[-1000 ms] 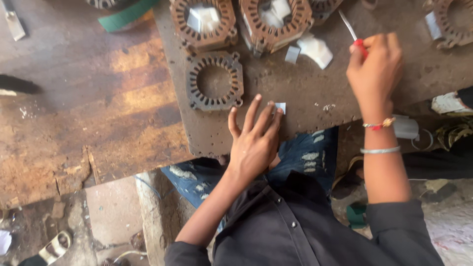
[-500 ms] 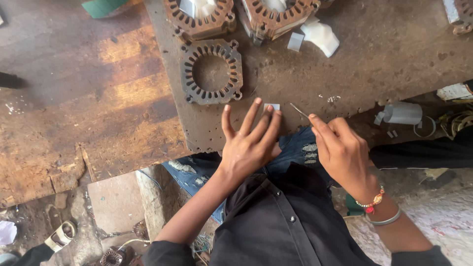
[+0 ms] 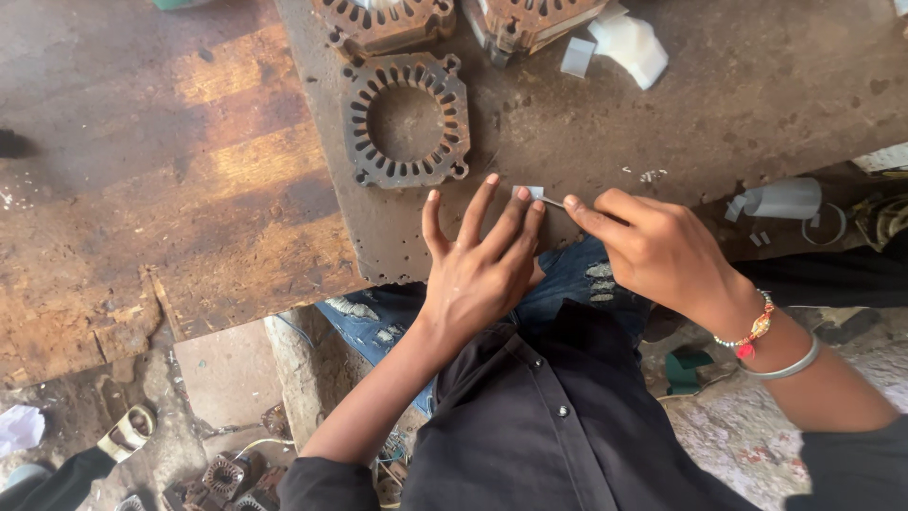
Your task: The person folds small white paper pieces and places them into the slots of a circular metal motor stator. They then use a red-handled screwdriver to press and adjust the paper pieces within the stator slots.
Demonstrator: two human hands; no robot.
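1. Left hand [image 3: 482, 270]: flat on the worktop [image 3: 719, 104] at its near edge, fingers spread wide, gripping nothing; the fingertips pin a paper slip [image 3: 526, 192].
2. Right hand [image 3: 657, 251]: closed in a pinch on a thin tool [image 3: 551, 201], forefinger laid along it; the tip touches the slip. What kind of tool it is cannot be told.
3. Slip: small, pale, rectangular, lying flat near the near edge, just below the stator core [image 3: 407, 118]; mostly hidden by fingertips.
4. Handling note, as a judgement: keep the left fingertips firm and clear of the tip, and keep the tool low so the slip does not slide or tear.
5. Core: rusty, slotted ring, empty, flat on the worktop.
6. Far edge: two more cores [image 3: 383, 19], white scraps [image 3: 629, 43].
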